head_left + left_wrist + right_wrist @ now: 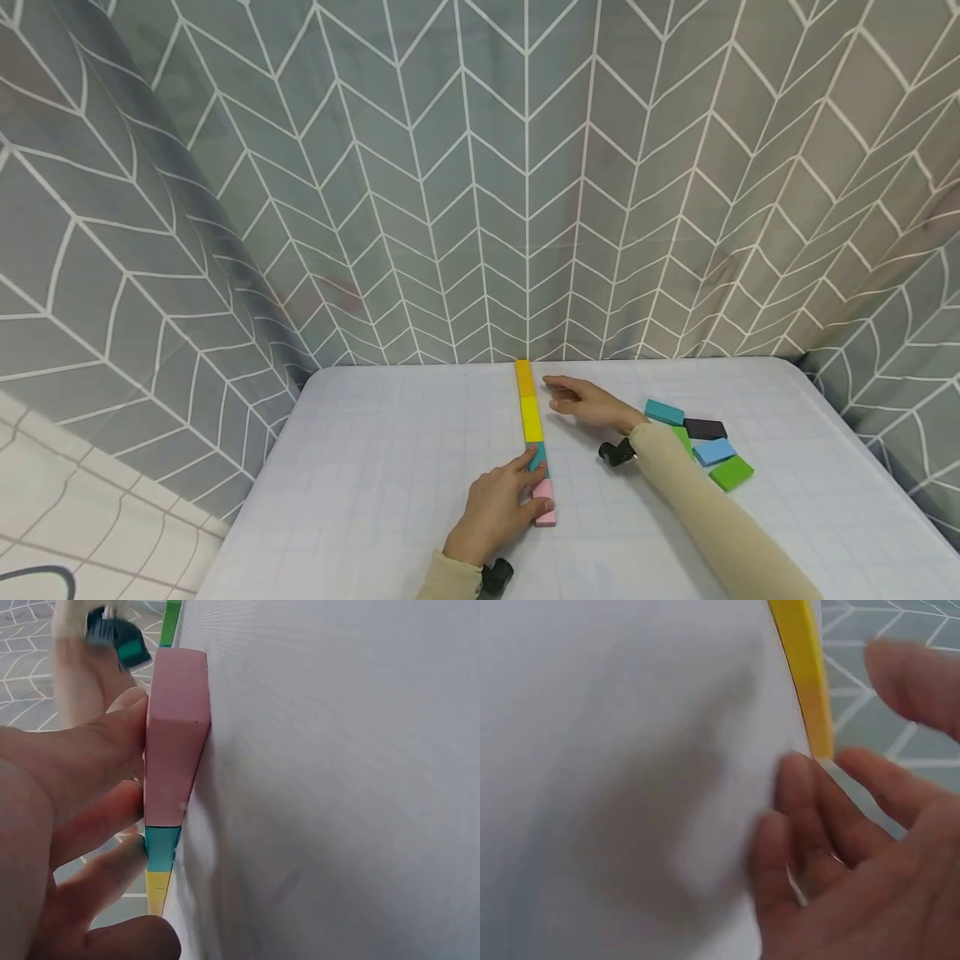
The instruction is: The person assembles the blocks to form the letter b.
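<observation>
Four colours of flat block stand end to end in a straight row: an orange-yellow block at the far end, then a yellow block, a teal block and, nearest, a pink block. My left hand rests its fingertips and thumb on the teal and pink ones, fingers spread. In the left wrist view the thumb lies against the pink block's upper face. Right of the row's far end is my right hand, fingers loosely bent, thumb apart, nothing held.
Beside the right forearm lies a loose group: another teal block, a black block, a light blue block and a green block, with one more green block partly behind the sleeve. A patterned curtain hangs at the white table's far edge.
</observation>
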Motion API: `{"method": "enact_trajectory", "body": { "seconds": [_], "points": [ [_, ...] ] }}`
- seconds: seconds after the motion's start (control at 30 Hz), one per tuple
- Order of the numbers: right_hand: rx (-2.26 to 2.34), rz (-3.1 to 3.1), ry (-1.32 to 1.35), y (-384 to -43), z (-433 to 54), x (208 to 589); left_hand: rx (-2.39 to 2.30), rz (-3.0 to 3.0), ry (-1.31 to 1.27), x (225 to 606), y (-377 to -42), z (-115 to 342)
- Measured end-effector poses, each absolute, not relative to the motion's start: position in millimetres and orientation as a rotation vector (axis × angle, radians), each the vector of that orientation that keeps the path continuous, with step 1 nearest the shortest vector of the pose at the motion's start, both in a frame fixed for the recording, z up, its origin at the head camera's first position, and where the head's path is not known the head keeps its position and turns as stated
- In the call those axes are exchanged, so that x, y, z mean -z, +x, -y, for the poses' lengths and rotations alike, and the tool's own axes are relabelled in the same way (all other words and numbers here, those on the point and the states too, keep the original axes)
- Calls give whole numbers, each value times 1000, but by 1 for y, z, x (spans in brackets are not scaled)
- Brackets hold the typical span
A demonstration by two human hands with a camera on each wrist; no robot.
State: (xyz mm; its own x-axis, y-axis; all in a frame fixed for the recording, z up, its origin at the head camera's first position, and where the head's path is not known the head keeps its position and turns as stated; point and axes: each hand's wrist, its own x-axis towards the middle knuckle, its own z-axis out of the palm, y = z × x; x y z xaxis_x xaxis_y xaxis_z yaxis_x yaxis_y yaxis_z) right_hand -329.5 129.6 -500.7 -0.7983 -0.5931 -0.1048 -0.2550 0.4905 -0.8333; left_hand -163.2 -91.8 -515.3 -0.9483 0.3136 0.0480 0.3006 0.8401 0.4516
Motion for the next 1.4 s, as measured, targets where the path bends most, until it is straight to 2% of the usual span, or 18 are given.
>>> {"method": "enact_trajectory", "body": {
  "seconds": [0.17,0.4,0.7,1.0,1.17,1.4],
  "points": [
    [951,-2554,-845,-308,-177,483,-724,-2999,502,516,-162,95],
    [700,-2777,-821,-270,-233,468,-756,-2993,509,513,-163,93],
    [703,-2995,-743,-254,-233,486,-785,-2986,504,518,-164,94],
    [698,-3119,-417,-261,-254,487,-764,-3001,512,517,-165,93],
    [751,-3122,-418,-267,-252,495,-781,-2967,468,514,-167,92],
    [807,-3085,-551,-257,-226,500,-808,-2942,455,515,-165,91]
  ]
}}
